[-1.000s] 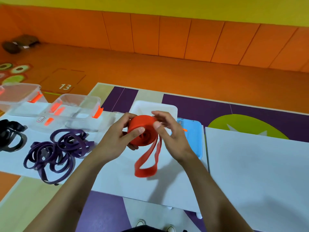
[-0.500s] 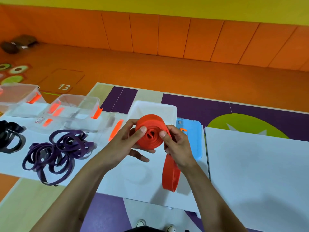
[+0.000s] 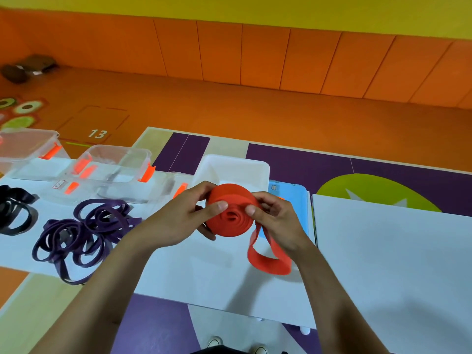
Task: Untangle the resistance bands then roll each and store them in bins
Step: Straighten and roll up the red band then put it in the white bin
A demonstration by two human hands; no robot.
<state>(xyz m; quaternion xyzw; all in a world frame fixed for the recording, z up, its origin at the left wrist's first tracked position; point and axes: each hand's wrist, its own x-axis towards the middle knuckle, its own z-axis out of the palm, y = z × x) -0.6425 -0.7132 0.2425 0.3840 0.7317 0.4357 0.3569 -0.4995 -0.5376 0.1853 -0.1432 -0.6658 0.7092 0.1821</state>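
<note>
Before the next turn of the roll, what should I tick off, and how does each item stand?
1. Both hands hold the roll: ok. The left hand and right hand grip the red band roll, thumbs on its face.
2. Band fully wound: not ok. A loose tail hangs below the right hand.
3. Tail free of snags: ok. It loops clear of other bands.
4. Bin open to receive: ok. The white bin stands lidless just behind the roll.
5. Bin empty: cannot tell; the hands hide part of it.
6. Other bands untangled: not ok. The purple bands lie in a tangled heap on the table.
</note>
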